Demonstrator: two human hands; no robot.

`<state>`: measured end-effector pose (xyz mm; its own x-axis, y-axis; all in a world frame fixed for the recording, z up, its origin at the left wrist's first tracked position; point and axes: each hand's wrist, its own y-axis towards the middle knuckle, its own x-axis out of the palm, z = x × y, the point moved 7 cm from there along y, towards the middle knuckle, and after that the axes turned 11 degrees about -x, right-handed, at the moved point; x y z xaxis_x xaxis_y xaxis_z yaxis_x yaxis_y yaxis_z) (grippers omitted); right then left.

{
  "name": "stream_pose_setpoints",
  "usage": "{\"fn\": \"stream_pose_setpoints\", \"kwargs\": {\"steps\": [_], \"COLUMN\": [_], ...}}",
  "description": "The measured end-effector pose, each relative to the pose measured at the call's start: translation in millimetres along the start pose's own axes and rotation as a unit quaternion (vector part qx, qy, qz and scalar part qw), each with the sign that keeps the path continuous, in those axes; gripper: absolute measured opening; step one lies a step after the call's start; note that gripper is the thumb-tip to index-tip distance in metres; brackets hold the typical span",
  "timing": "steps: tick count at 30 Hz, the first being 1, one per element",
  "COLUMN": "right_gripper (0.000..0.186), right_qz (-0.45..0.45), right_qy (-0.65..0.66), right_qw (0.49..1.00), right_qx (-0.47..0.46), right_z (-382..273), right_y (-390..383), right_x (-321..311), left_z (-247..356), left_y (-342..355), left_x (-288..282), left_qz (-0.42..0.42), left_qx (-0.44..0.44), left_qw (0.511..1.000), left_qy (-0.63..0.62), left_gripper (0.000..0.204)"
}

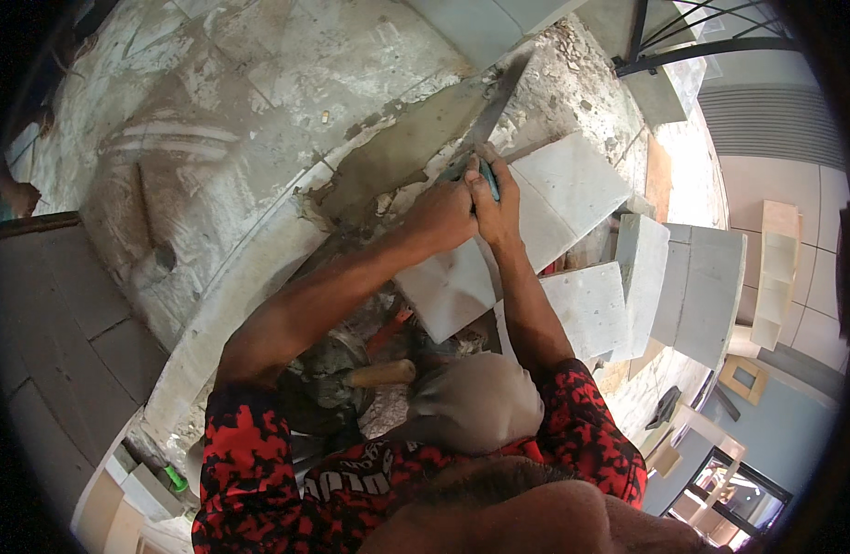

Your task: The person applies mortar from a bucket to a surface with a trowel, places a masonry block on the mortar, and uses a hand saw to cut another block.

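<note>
Both my hands are together near the middle, closed around the teal handle [488, 177] of a tool with a long, flat grey blade [500, 100], like a plastering trowel. My left hand [445, 214] wraps it from the left, and my right hand [499, 205] grips beside it, the two touching. The blade reaches up and away along a smooth strip of wet grey mortar [397, 148]. White tiles [571, 189] lie just right of my hands. Another tile piece [451, 288] rests below my wrists.
A wooden handle [380, 373] sticks out of a dark container of mortar close to my body. Rough broken mortar [572, 92] lies beyond the tiles. More white tiles [639, 277] lean at right. A black metal frame [702, 57] stands far right; dark grey tiles [65, 342] lie left.
</note>
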<state>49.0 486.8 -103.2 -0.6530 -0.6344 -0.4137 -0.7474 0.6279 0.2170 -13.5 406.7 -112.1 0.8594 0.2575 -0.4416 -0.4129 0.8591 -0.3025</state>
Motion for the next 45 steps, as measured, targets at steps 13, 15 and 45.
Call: {"fn": "stream_pose_setpoints", "kwargs": {"steps": [13, 15, 45], "right_gripper": [0.05, 0.047, 0.032], "right_qz": [-0.035, -0.003, 0.184], "right_qy": [0.008, 0.071, 0.341], "right_qw": [0.994, 0.988, 0.921], "right_qx": [0.108, 0.137, 0.03], "right_z": [44, 51, 54], "right_y": [-16, -23, -14], "right_x": [-12, -20, -10], "left_z": [-17, -13, 70], "left_y": [29, 27, 19], "left_x": [48, 55, 0], "left_qz": [-0.092, -0.109, 0.091], "left_qx": [-0.059, -0.043, 0.173], "left_qw": [0.994, 0.993, 0.936], "left_qy": [0.002, 0.024, 0.292], "left_gripper": [0.033, 0.032, 0.046]}}
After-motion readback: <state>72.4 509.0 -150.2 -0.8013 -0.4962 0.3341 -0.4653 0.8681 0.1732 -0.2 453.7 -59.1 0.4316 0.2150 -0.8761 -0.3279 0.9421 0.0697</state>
